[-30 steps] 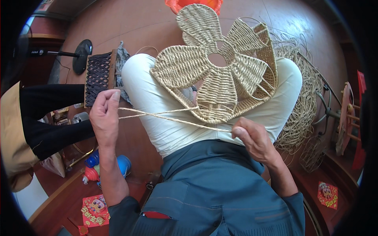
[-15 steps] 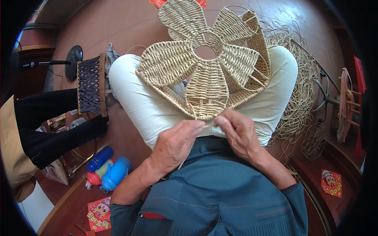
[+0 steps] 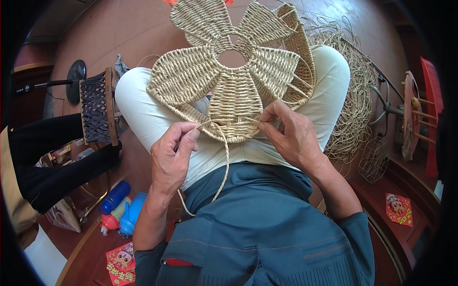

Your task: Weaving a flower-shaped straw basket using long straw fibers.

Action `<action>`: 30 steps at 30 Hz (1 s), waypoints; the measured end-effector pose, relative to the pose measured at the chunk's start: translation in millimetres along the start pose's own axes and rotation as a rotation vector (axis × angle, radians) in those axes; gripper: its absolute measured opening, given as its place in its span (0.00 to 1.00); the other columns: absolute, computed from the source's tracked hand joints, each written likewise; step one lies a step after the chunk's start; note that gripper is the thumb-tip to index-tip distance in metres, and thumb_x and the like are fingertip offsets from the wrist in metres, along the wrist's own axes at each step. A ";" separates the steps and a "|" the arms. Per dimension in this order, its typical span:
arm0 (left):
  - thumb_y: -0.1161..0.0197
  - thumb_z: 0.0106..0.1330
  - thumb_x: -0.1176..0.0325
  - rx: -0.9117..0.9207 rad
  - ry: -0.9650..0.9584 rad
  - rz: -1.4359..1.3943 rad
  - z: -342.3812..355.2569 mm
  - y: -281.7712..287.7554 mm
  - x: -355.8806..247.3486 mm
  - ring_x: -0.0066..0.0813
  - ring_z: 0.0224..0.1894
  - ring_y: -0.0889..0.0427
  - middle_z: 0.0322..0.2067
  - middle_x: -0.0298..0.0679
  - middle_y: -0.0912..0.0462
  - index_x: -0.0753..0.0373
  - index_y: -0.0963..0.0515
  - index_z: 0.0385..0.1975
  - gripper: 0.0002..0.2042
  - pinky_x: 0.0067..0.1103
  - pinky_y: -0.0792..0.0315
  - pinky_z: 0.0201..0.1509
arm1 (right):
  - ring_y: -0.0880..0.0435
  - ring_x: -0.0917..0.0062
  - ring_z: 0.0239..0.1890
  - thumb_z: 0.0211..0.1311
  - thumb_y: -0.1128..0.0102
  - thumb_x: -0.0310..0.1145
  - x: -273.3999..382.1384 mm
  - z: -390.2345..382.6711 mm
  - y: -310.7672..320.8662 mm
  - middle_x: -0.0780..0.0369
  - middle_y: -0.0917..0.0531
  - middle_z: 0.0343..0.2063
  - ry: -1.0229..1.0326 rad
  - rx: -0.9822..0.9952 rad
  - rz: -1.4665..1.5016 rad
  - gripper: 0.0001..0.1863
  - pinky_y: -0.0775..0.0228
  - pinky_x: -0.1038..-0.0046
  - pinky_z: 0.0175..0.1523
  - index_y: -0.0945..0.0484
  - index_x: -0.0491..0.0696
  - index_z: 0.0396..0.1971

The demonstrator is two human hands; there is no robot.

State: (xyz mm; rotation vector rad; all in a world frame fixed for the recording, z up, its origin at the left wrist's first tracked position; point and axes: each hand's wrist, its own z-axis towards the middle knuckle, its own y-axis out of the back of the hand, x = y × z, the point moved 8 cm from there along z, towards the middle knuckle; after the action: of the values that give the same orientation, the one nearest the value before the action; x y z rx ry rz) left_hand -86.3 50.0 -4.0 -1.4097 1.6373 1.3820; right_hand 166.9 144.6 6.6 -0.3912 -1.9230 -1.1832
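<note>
Across my lap lies a woven straw basket piece (image 3: 235, 97) shaped like a flower, with broad petals around a round hole. Its lower petal points toward me and joins the rim there. At that petal's left corner, my left hand (image 3: 170, 155) pinches a straw cord (image 3: 226, 164), which loops down over my lap. My right hand (image 3: 296, 138) has thumb and forefinger closed at the petal's right corner, touching the weave; what lies between those fingertips is too small to make out. Thin bare ribs show at the right-hand petal.
A large heap of loose straw cord (image 3: 347, 95) lies on the floor right of my knee. To the left are a dark woven stool seat (image 3: 95, 107), another person's dark-clothed leg (image 3: 71, 171), and blue flasks (image 3: 115, 197). A wire basket (image 3: 374, 159) stands at the right.
My hands have moved apart, from close together below the rim to either side of the lower petal. The cord now hangs in a visible loop. The whole view has shifted slightly.
</note>
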 end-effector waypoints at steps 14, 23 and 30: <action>0.29 0.73 0.73 -0.080 -0.306 0.373 1.4 -11.8 -44.2 0.33 0.29 0.14 0.33 0.40 0.12 0.61 0.12 0.45 0.04 0.28 0.22 0.35 | 0.13 0.64 0.31 0.67 0.30 0.24 26.7 -7.7 0.7 0.62 0.19 0.35 0.291 -0.366 -0.243 0.07 0.21 0.62 0.36 0.19 0.49 0.40; 0.26 0.68 0.74 -0.079 -0.437 0.604 -6.7 -16.6 -54.2 0.38 0.27 0.15 0.28 0.40 0.16 0.61 0.13 0.39 0.04 0.31 0.23 0.33 | 0.15 0.67 0.33 0.61 0.20 0.33 36.0 4.5 -10.3 0.64 0.18 0.31 0.306 -0.312 -0.330 0.10 0.24 0.63 0.39 0.16 0.51 0.36; 0.26 0.67 0.72 -0.077 -0.555 0.865 -10.6 -26.8 -64.5 0.41 0.28 0.17 0.29 0.38 0.21 0.57 0.16 0.40 0.06 0.35 0.24 0.32 | 0.16 0.68 0.33 0.64 0.26 0.35 30.5 11.6 -16.6 0.65 0.22 0.30 0.273 -0.315 -0.319 0.09 0.26 0.62 0.41 0.19 0.53 0.33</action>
State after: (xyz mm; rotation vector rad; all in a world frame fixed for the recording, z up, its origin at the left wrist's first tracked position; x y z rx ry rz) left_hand -40.8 65.2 47.9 -0.2226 1.8564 2.0652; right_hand 132.2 141.4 18.0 -0.0767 -1.6017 -1.6663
